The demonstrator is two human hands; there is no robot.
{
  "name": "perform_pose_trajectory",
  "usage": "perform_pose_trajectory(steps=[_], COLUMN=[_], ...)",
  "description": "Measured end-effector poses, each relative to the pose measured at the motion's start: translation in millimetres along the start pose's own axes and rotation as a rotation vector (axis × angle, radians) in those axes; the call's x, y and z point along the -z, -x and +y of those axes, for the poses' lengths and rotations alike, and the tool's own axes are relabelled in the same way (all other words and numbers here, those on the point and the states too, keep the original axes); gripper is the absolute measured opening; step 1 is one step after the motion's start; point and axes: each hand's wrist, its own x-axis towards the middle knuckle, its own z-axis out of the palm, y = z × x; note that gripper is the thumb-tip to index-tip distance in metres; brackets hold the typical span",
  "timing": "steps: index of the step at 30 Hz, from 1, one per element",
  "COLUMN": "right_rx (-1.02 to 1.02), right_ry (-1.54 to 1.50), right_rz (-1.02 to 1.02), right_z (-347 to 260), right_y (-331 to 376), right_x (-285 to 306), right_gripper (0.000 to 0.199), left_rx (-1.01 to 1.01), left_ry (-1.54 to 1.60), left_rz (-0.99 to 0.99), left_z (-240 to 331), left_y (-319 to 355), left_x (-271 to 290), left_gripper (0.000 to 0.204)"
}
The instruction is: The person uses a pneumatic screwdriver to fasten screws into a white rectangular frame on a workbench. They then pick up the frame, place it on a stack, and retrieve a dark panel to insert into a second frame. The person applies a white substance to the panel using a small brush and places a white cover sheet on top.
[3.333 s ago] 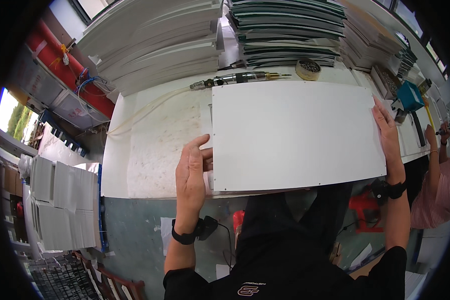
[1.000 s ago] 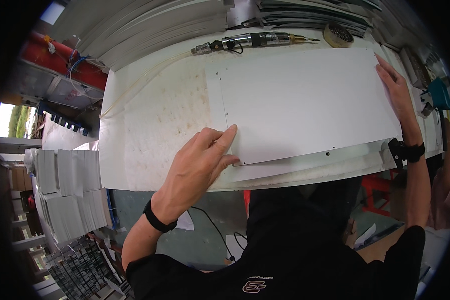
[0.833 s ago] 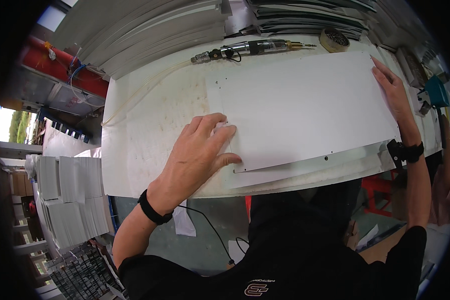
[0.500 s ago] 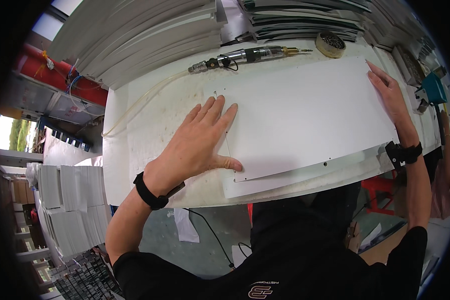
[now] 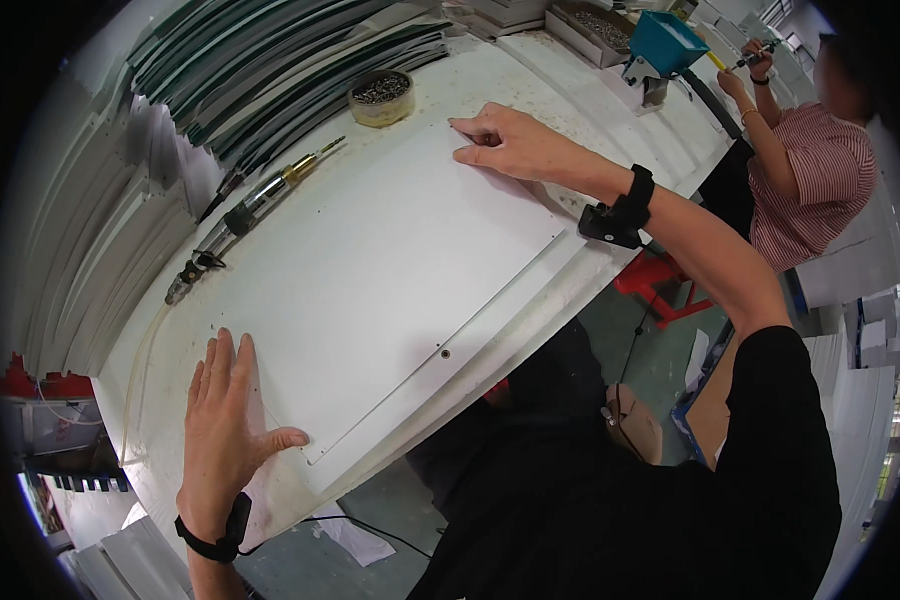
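A large white rectangular panel (image 5: pixel 390 250) with small holes along its edges lies on another white sheet (image 5: pixel 470 345), which shows along its near edge. My left hand (image 5: pixel 225 430) rests flat at the panel's left end. Its fingers are stretched out, and the thumb touches the near left corner. At the far right end, my right hand (image 5: pixel 520 145) has bent fingers and thumb on the panel's edge. Beyond the panel lies a silver pneumatic screwdriver (image 5: pixel 245 215) with a brass-coloured tip. A round tub of screws (image 5: pixel 381 98) stands past that tip.
Stacks of grey and white panels (image 5: pixel 90 240) line the back and left of the white table (image 5: pixel 505 85). A teal dispenser (image 5: pixel 667 45) and a box of small parts (image 5: pixel 590 30) stand far right. A co-worker in a striped shirt (image 5: pixel 815 180) holds a tool there.
My view has swung to the right, bringing the co-worker fully into sight. My right hand's fingers have gone from lying along the panel's edge to being bent. The left hand stays at its end.
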Motion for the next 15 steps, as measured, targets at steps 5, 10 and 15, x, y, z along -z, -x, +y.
perform_pose_trajectory(steps=[5, 10, 15], right_rx=[0.172, 0.313, 0.508], right_ry=[0.072, 0.079, 0.101], right_rz=[0.019, -0.065, -0.098], right_z=[7, 0, 20], right_y=[7, 16, 34], right_x=[-5, -2, 13], right_gripper=[0.069, 0.075, 0.076], left_rx=[0.044, 0.082, 0.13], left_ry=[0.023, -0.001, -0.031], left_rz=[-0.038, -0.09, -0.161], left_z=[7, 13, 20], left_y=[-2, -3, -7], left_x=[6, 13, 21], left_gripper=[0.135, 0.133, 0.132])
